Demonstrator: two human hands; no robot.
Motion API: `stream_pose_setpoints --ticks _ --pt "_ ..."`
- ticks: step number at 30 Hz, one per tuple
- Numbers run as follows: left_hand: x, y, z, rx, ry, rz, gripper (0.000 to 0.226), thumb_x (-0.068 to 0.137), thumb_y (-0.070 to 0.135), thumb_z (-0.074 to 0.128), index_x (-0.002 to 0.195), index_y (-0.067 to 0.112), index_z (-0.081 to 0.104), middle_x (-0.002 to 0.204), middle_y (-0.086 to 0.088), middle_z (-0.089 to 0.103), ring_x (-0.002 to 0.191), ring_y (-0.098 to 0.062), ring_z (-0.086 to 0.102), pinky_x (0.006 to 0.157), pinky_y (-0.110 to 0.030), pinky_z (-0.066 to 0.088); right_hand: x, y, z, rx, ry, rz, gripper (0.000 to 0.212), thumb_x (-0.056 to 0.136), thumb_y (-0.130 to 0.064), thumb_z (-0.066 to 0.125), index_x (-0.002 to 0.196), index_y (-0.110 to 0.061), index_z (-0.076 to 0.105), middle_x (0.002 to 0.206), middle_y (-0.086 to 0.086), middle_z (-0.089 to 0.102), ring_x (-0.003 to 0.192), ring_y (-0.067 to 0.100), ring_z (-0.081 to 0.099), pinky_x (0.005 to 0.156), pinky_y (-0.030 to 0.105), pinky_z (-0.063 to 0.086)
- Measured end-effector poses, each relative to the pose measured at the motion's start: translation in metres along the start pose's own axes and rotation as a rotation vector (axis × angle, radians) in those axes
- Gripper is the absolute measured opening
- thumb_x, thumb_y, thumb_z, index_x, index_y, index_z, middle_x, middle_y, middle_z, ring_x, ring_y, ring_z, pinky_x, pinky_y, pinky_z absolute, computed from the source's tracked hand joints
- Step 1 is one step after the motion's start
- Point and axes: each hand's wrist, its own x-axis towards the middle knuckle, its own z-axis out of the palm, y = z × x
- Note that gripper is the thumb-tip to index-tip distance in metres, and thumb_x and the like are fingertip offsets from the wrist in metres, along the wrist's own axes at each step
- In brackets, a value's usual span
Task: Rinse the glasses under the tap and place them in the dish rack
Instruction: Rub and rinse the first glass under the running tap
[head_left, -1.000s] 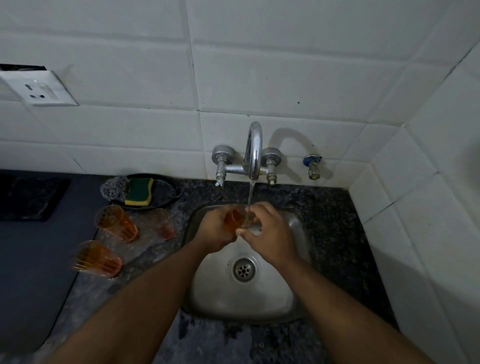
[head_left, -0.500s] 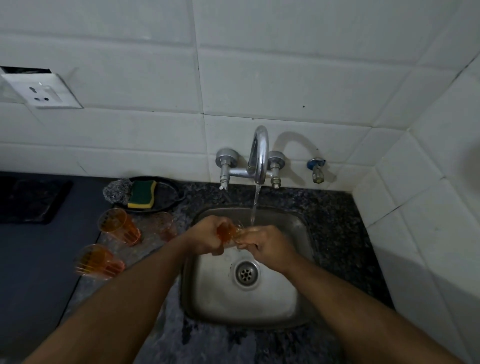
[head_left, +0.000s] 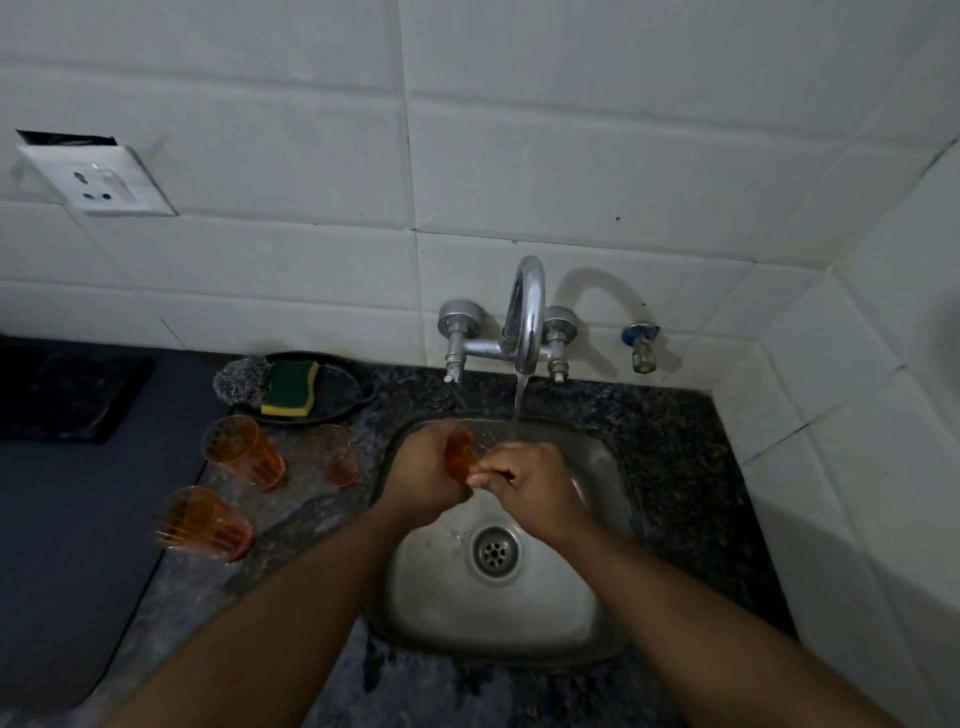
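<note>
My left hand (head_left: 423, 475) grips a small orange glass (head_left: 460, 457) over the steel sink (head_left: 597, 613), just left of the water stream falling from the tap (head_left: 527, 322). My right hand (head_left: 530, 486) pinches the glass at its lower end, fingers curled against it. Most of the glass is hidden between the two hands. Three more orange glasses stand on the counter left of the sink: one at the back (head_left: 244, 452), a smaller one (head_left: 335, 454) beside it, and one nearer to me (head_left: 200, 522).
A black tray (head_left: 337, 395) holds a green-yellow sponge (head_left: 290, 387) and steel scrubber (head_left: 241, 382) behind the glasses. A dark mat (head_left: 67, 519) covers the counter at left. A small valve (head_left: 641, 345) and tiled walls close off the right side.
Both hands with the glass have come slightly toward me and to the left, out from under the stream. The right hand has shifted from the rim to the glass's lower end.
</note>
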Motion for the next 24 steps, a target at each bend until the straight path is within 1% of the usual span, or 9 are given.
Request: stream_pose_setpoints --ticks 1,4,5,8,10,14,18,20,24 --pt "-0.001 0.0 0.001 -0.005 0.0 0.01 0.048 0.059 0.006 0.088 0.097 0.025 0.066 0.089 0.009 0.068 0.082 -0.009 0.065 0.065 -0.021 0.05 -0.002 0.0 0.0 0.006 -0.02 -0.019 0.009 0.085 -0.016 0.084 0.094 -0.013 0.084 0.09 0.0 0.079 0.081 0.005 0.071 0.078 0.017 0.055" --pt "0.003 -0.01 -0.011 -0.042 -0.303 -0.063 0.056 0.055 -0.001 0.085 0.102 0.024 0.069 0.095 0.001 0.073 0.085 -0.017 0.072 0.067 -0.04 0.064 -0.009 0.005 -0.008 -0.044 -0.129 -0.086 0.01 0.086 -0.013 0.082 0.095 -0.012 0.084 0.095 0.0 0.08 0.084 0.006 0.071 0.081 0.007 0.048" --pt "0.003 -0.011 -0.012 -0.04 -0.336 -0.067 0.059 0.054 -0.002 0.087 0.105 0.023 0.07 0.096 0.001 0.073 0.086 -0.016 0.072 0.068 -0.038 0.064 -0.009 0.006 -0.009 -0.056 -0.132 -0.085 0.01 0.086 -0.012 0.082 0.095 -0.012 0.084 0.095 0.001 0.08 0.085 0.007 0.07 0.081 0.004 0.046" --pt "-0.003 0.001 0.004 -0.05 -0.093 -0.047 0.058 0.056 0.004 0.092 0.103 0.025 0.065 0.094 0.01 0.068 0.084 -0.003 0.065 0.067 -0.015 0.049 -0.004 0.004 -0.007 -0.049 -0.059 -0.023 0.01 0.085 -0.012 0.083 0.095 -0.013 0.084 0.093 0.001 0.079 0.083 0.007 0.07 0.078 0.011 0.05" --pt "-0.006 0.007 0.009 -0.092 0.009 -0.04 0.048 0.06 0.005 0.089 0.094 0.027 0.064 0.087 0.008 0.069 0.079 -0.008 0.066 0.065 -0.016 0.047 -0.003 0.004 -0.01 -0.011 -0.07 -0.017 0.012 0.085 -0.014 0.084 0.097 -0.014 0.084 0.095 -0.001 0.08 0.084 0.005 0.071 0.08 0.015 0.053" --pt "-0.001 0.002 -0.005 -0.114 -0.366 -0.056 0.05 0.059 -0.007 0.086 0.098 0.019 0.069 0.086 -0.001 0.074 0.072 -0.016 0.072 0.059 -0.029 0.058 -0.005 0.012 -0.024 -0.11 -0.245 -0.11 0.013 0.086 -0.016 0.083 0.099 -0.015 0.084 0.097 -0.002 0.079 0.086 0.008 0.071 0.081 0.023 0.055" --pt "-0.008 0.012 0.01 -0.102 -0.03 -0.044 0.057 0.054 0.005 0.095 0.099 0.027 0.066 0.092 0.007 0.071 0.085 -0.007 0.068 0.069 -0.021 0.053 -0.005 0.008 -0.016 -0.052 -0.095 -0.04 0.006 0.085 -0.012 0.082 0.09 -0.015 0.084 0.091 -0.001 0.079 0.082 0.008 0.072 0.079 0.031 0.059" --pt "-0.01 0.014 0.014 -0.107 0.019 -0.028 0.047 0.059 0.004 0.092 0.095 0.022 0.068 0.086 0.007 0.071 0.08 -0.005 0.068 0.068 -0.024 0.054 -0.007 0.009 -0.017 -0.041 -0.126 -0.046 0.01 0.085 -0.013 0.082 0.094 -0.015 0.084 0.095 -0.001 0.08 0.085 0.008 0.072 0.083 0.026 0.058" --pt "-0.003 0.004 -0.001 -0.031 -0.381 -0.08 0.052 0.058 -0.008 0.086 0.1 0.019 0.072 0.088 0.003 0.073 0.079 -0.008 0.07 0.066 -0.021 0.052 -0.006 0.019 -0.027 -0.176 -0.315 -0.142 0.015 0.088 -0.016 0.079 0.102 -0.017 0.084 0.103 -0.003 0.08 0.093 0.01 0.07 0.089 0.028 0.056"
